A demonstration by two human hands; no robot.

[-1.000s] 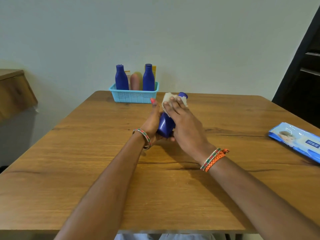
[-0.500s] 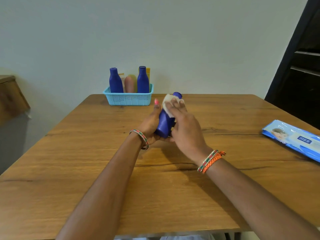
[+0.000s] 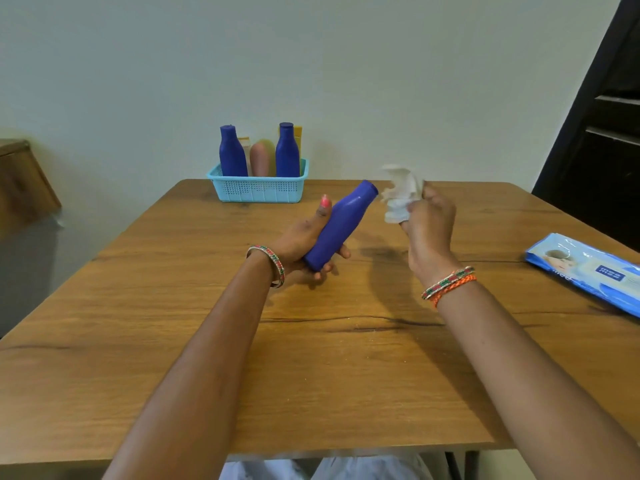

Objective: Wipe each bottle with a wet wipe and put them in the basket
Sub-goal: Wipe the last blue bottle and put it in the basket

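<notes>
My left hand (image 3: pixel 304 240) grips a blue bottle (image 3: pixel 341 225) by its lower body above the middle of the table, the cap tilted up and to the right. To its right my right hand (image 3: pixel 427 223) holds a crumpled white wet wipe (image 3: pixel 401 194), apart from the bottle. At the far edge stands a light blue basket (image 3: pixel 258 190) holding two upright blue bottles (image 3: pixel 232 152) (image 3: pixel 287 150), a pink bottle (image 3: pixel 259 159) and a yellow one behind them.
A blue pack of wet wipes (image 3: pixel 588 271) lies at the table's right edge. The wooden table (image 3: pixel 311 358) backs onto a pale wall. A dark door frame stands at the right, a wooden ledge at the left.
My right hand has lifted the wipe off the bottle and moved to the right. The bottle now shows fully in my left hand, tilted.
</notes>
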